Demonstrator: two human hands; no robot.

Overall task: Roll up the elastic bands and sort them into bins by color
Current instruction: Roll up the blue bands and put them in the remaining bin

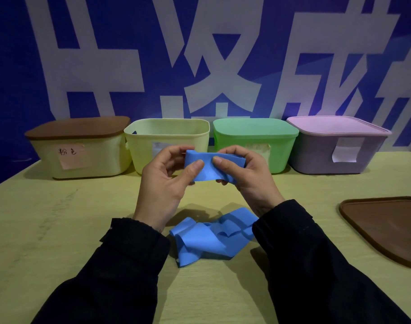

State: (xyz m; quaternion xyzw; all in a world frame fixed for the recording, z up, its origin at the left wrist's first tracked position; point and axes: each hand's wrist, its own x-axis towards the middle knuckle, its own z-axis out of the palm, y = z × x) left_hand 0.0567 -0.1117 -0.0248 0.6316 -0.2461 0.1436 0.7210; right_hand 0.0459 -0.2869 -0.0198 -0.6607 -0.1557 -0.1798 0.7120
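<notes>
A blue elastic band [210, 169] is held up above the table between both hands. My left hand [163, 183] pinches its left end with thumb and fingers. My right hand [246, 176] pinches its right end, thumb on the front face. The rest of the blue band [206, 237] lies crumpled on the yellow-green table below my wrists. Behind stand four bins in a row: a cream bin with a brown lid [83, 148], an open cream bin [169, 136], a green lidded bin [255, 139] and a grey bin with a pink lid [335, 146].
A loose brown lid [386, 228] lies on the table at the right. The far-left bin bears a pink handwritten label [70, 156]. A blue wall with large white characters [211, 54] rises just behind the bins. My dark sleeves cover the near table.
</notes>
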